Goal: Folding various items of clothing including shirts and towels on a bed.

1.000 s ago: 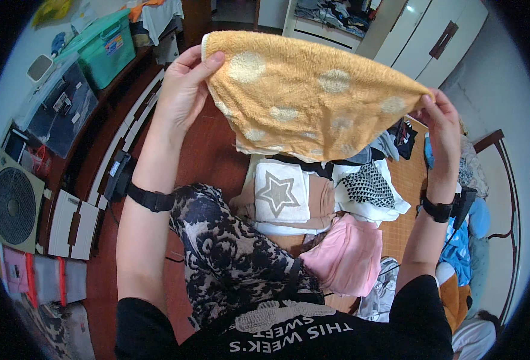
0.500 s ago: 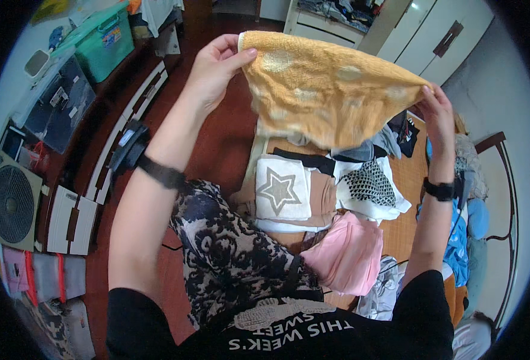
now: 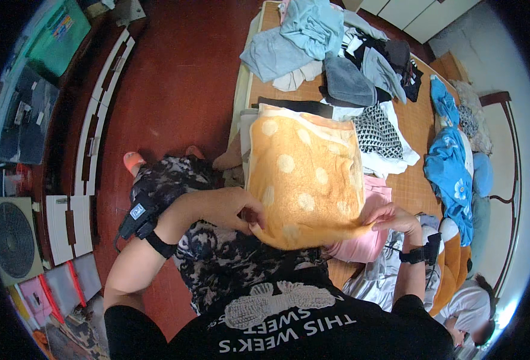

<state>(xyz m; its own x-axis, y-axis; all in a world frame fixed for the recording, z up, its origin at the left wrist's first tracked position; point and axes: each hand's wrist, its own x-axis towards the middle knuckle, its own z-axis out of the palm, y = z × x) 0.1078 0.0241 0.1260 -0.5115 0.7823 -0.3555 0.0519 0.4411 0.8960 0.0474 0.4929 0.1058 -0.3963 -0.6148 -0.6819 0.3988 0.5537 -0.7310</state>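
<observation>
A yellow towel with pale dots lies spread over the stack of folded clothes in front of me, hiding most of that stack. At its near left corner, my left hand pinches the edge. My right hand grips the near right corner between thumb and fingers. Beneath the towel's right side, a folded pink garment shows in part. Just right of the towel is a white garment with a black-and-white patterned patch.
Loose clothes, among them a light blue garment and a dark grey one, lie heaped on the far bed mat. Blue flowered bedding runs along the right. Another person is at the lower right. A fan stands left.
Both hands have come down and nearer with the towel. Held up and stretched before, it now lies over the folded clothes, and the view has tilted downward.
</observation>
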